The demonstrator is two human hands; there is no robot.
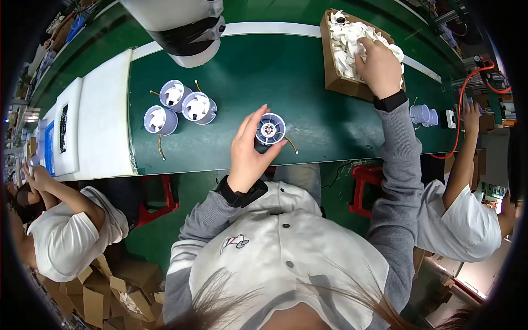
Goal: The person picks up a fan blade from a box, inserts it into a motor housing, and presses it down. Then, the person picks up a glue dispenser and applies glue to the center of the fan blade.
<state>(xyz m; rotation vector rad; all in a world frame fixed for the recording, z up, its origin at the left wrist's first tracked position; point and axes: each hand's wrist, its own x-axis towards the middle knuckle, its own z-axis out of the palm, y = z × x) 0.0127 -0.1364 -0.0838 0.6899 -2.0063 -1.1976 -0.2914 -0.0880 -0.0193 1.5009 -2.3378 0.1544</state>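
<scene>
My left hand is closed around a round lavender fan housing on the green bench. Spokes and a hub show inside this housing, and a short cable runs out at its right. At the upper right, my right hand reaches into an open cardboard box heaped with white fan impellers. Its fingers are bent among the impellers; whether they grip one cannot be made out. Left of my left hand stand three lavender housings with white impellers inside: a rear one, a right one and a left one.
A white foam sheet covers the bench's left end. A grey-white machine head overhangs the back. Lavender housings sit at the right end near a red hose. Co-workers in white shirts sit on both sides.
</scene>
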